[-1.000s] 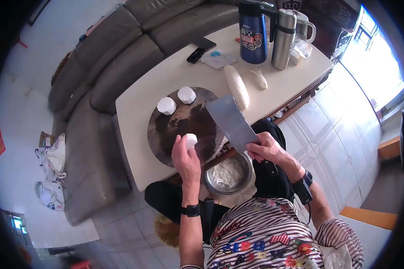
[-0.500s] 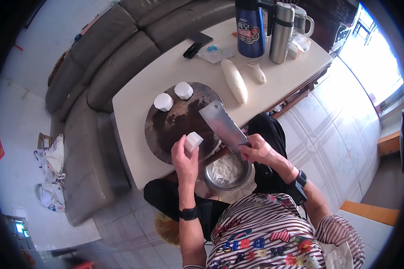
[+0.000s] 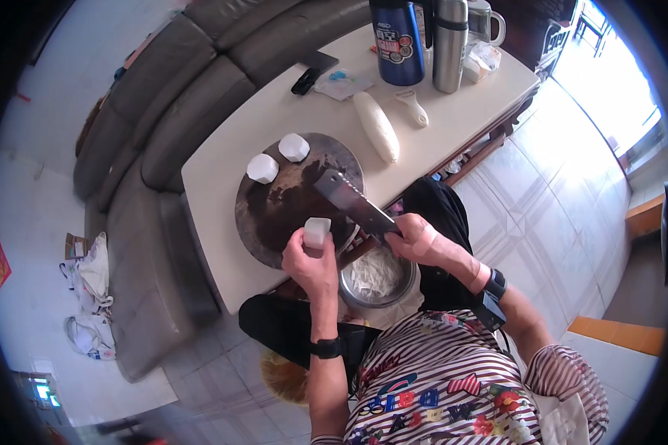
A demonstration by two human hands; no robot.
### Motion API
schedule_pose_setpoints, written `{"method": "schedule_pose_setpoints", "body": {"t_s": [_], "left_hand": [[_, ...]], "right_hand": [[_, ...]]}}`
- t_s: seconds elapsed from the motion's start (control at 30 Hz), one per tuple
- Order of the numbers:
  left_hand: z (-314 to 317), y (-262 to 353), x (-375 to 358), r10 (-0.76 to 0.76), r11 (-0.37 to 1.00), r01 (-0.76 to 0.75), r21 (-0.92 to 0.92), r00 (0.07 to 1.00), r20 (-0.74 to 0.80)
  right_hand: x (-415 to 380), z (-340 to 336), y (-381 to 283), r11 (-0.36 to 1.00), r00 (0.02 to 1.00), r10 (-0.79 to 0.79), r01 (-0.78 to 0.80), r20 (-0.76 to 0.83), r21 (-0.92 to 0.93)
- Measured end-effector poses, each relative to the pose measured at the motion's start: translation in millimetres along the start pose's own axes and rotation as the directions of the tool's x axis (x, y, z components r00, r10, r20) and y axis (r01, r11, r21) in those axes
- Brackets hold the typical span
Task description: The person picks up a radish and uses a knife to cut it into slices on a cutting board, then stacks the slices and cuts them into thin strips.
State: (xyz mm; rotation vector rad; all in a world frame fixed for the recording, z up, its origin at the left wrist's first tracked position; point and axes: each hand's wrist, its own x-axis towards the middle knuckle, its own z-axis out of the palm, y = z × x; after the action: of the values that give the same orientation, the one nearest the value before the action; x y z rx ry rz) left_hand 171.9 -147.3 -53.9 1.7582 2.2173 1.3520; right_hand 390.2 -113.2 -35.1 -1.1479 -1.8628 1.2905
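My left hand [image 3: 311,259] grips a white faceted block [image 3: 317,232] between thumb and fingers, above the near edge of the round dark board [image 3: 274,215]. To its right, my right hand [image 3: 417,239] is wrapped round the handle of a cleaver [image 3: 355,202], whose blade points up and left over the board. Blade and block are apart. Two similar white pieces [image 3: 263,168] [image 3: 294,147] sit at the board's far left side. Below the table edge, a metal bowl [image 3: 407,291] holds white shreds [image 3: 375,274].
On the cream table [image 3: 223,156] beyond the board are a long white radish [image 3: 377,127], a peeler [image 3: 413,108], a blue flask [image 3: 398,44], a steel thermos [image 3: 450,46] and a phone [image 3: 305,81]. A grey sofa [image 3: 152,148] borders the table's left and far sides.
The cleaver's blade has turned more edge-on to the view. The block has tilted in my left hand. The whole view has shifted slightly.
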Motion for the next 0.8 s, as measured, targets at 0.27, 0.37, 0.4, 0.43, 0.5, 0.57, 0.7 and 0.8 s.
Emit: {"method": "schedule_pose_setpoints", "body": {"t_s": [0.27, 0.37, 0.4, 0.43, 0.5, 0.57, 0.7, 0.8], "left_hand": [[-2.9, 5.0, 2.1, 0.271, 0.962, -0.269, 0.032, 0.953, -0.136], [0.6, -4.8, 14.5, 0.429, 0.903, -0.428, 0.039, 0.902, -0.043], [3.2, -8.1, 17.3, 0.475, 0.879, -0.476, 0.026, 0.880, 0.027], [5.3, -11.5, 17.5, 0.477, 0.878, -0.478, 0.022, 0.878, 0.033], [9.8, -15.4, 18.7, 0.496, 0.868, -0.496, -0.009, 0.868, -0.012], [12.4, -16.5, 17.6, 0.517, 0.856, -0.517, 0.009, 0.856, -0.033], [13.2, -17.5, 13.0, 0.542, 0.840, -0.539, 0.057, 0.838, -0.062], [15.9, -19.8, 10.3, 0.516, 0.857, -0.513, 0.048, 0.853, -0.081]], "right_hand": [[1.0, -9.8, -16.4, 0.891, 0.967, -0.255, 0.240, 0.012, -0.386], [1.6, -16.8, -35.7, 0.809, 0.949, -0.308, 0.301, 0.073, -0.505], [2.4, -16.5, -40.4, 0.756, 0.940, -0.327, 0.323, 0.099, -0.569], [2.5, -16.2, -45.4, 0.759, 0.942, -0.322, 0.317, 0.094, -0.568], [3.8, -14.8, -52.5, 0.680, 0.914, -0.366, 0.392, 0.176, -0.619], [6.9, -9.4, -50.4, 0.720, 0.912, -0.377, 0.397, 0.160, -0.569], [13.9, -5.4, -51.9, 0.707, 0.907, -0.358, 0.420, 0.224, -0.570], [17.6, -5.3, -50.5, 0.697, 0.899, -0.364, 0.436, 0.243, -0.570]]}}
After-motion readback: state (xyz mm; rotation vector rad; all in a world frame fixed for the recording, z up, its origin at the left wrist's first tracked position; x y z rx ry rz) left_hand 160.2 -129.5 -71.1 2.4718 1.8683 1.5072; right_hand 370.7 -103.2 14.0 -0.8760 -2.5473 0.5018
